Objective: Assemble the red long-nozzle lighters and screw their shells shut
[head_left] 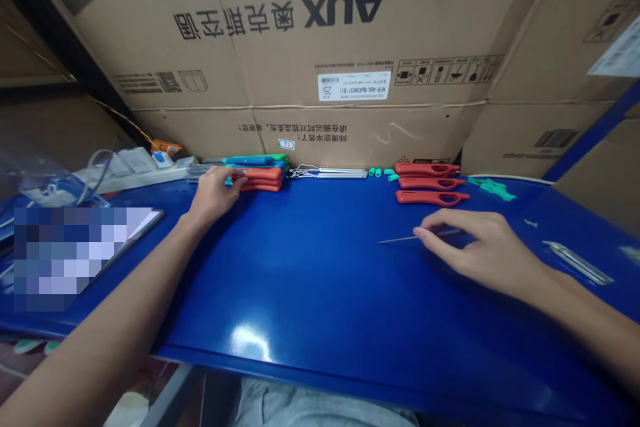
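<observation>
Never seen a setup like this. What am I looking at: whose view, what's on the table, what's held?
No machine here: these are a person's bare hands, seen from a camera worn on their head, looking forward and down. The blue table stands before cardboard. Along its back, left to right, lie stacked colored handles, metal tubes, small green rings, three red shells and loose green pieces. The left hand has its fingers on the stacked handles; whether it grips one is unclear. The right hand holds a thin metal tool, its tip pointing left over the table.
</observation>
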Demonstrator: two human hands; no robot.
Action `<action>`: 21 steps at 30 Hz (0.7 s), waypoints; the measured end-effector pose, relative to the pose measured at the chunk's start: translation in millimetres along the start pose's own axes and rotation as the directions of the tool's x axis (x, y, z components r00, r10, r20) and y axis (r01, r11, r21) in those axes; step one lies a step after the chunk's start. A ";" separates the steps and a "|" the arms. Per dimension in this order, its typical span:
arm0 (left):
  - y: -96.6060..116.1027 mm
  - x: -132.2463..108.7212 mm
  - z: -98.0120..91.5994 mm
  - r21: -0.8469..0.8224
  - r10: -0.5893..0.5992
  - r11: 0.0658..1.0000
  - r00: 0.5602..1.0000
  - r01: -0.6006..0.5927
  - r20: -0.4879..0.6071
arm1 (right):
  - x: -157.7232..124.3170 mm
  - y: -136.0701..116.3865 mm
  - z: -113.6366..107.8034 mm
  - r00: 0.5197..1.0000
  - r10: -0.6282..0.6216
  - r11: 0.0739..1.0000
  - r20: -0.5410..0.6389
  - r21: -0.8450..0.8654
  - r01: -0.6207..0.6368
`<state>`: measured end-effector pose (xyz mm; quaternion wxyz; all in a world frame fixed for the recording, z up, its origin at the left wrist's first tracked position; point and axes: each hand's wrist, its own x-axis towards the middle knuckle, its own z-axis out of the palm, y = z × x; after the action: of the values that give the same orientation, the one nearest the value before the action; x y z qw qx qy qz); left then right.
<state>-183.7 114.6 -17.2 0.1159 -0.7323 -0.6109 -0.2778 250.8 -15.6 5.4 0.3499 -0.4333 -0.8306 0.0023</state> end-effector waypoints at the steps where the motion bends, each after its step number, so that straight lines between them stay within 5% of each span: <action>1: 0.8 0.0 -0.1 0.003 -0.007 1.000 1.000 0.007 -0.013 | -0.2 -0.1 -0.3 1.000 0.002 1.000 0.001 0.000 -0.002; 15: 5.8 -0.5 -12.1 0.003 0.029 1.000 0.991 -0.029 -0.127 | -0.3 -1.6 -2.9 1.000 -0.017 1.000 -0.003 0.013 0.017; 21: 17.1 1.5 1.5 0.030 0.105 0.994 0.994 -0.105 0.013 | 1.3 -2.6 -1.6 1.000 -0.010 1.000 0.002 0.008 0.010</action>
<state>-166.7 112.6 -14.7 0.1380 -0.7632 -0.5763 -0.2576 249.4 -16.7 8.1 0.3507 -0.4277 -0.8331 0.0044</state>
